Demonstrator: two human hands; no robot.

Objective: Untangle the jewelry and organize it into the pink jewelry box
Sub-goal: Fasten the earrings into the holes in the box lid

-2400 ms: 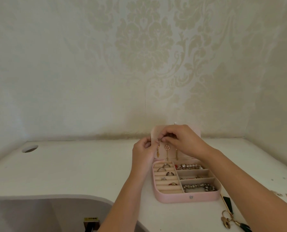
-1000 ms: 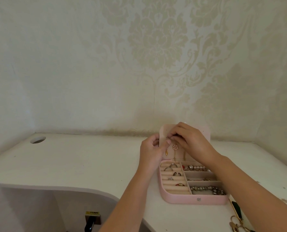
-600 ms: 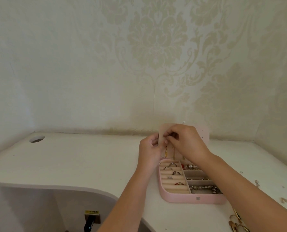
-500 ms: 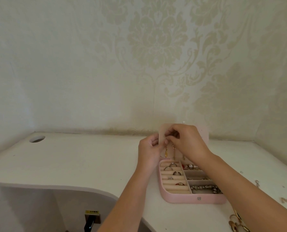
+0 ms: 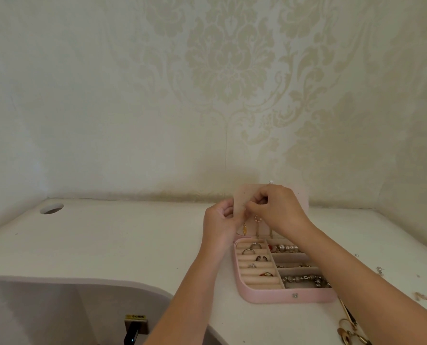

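Pink jewelry box sits open on the desk. My right hand has shifted up its earring panel, uncovering the ringed earring beside the gold drop, so those two seem hung. My left hand pinches the panel's left edge, while my curled right fingertips pinch something tiny against it, probably an earring post.

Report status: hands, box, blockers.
Left hand grips lid panel; right hand pinches gold earring. Pink jewelry box open, part filled. Loose jewelry right of box.
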